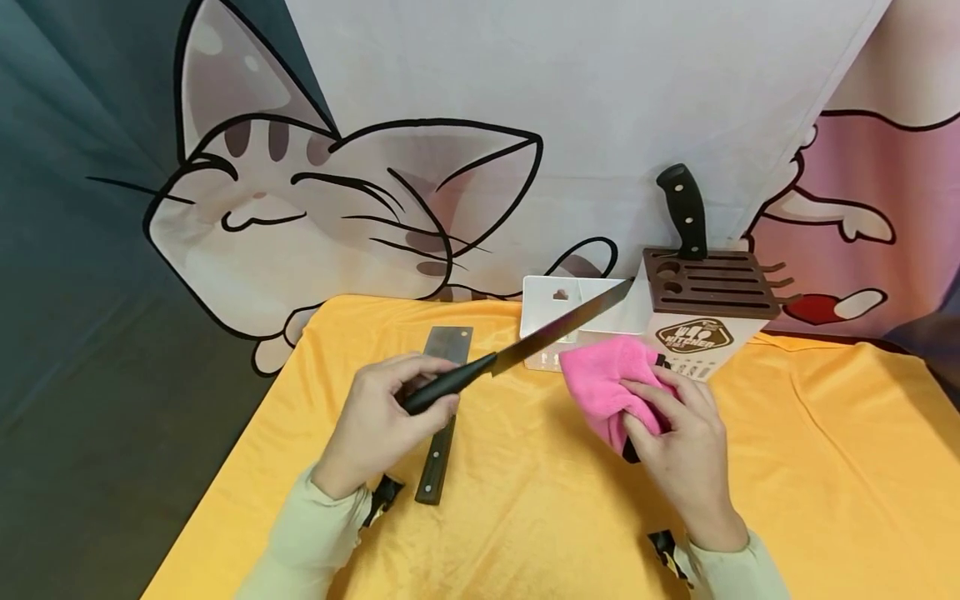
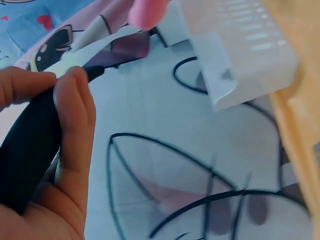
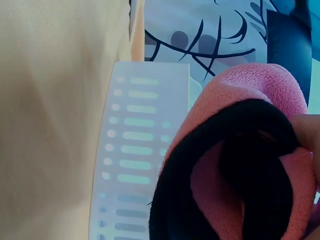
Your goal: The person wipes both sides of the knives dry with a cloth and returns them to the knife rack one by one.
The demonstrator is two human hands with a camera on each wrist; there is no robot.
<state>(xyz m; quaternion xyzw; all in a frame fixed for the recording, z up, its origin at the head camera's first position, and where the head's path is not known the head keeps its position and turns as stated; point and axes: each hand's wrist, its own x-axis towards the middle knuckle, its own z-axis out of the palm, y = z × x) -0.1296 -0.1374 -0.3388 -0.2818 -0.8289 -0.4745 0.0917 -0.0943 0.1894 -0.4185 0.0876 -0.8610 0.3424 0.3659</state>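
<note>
My left hand (image 1: 382,421) grips the black handle of a long knife (image 1: 562,332), its blade slanting up to the right above the table. In the left wrist view, the thumb and fingers wrap the dark handle (image 2: 30,150). My right hand (image 1: 686,442) holds a bunched pink cloth (image 1: 603,383) with a black edge, below the blade and apart from it in the head view. The right wrist view shows the folded cloth (image 3: 240,85) close up, its black trim curling inward. A cleaver (image 1: 437,454) lies on the table behind the left hand, its blade partly hidden.
A knife block (image 1: 705,287) with a slotted brown top stands at the back right, one black-handled knife (image 1: 684,208) upright in it and several hooks on its right side. Beside it sits a white holder (image 1: 543,312). A yellow cloth (image 1: 525,517) covers the table.
</note>
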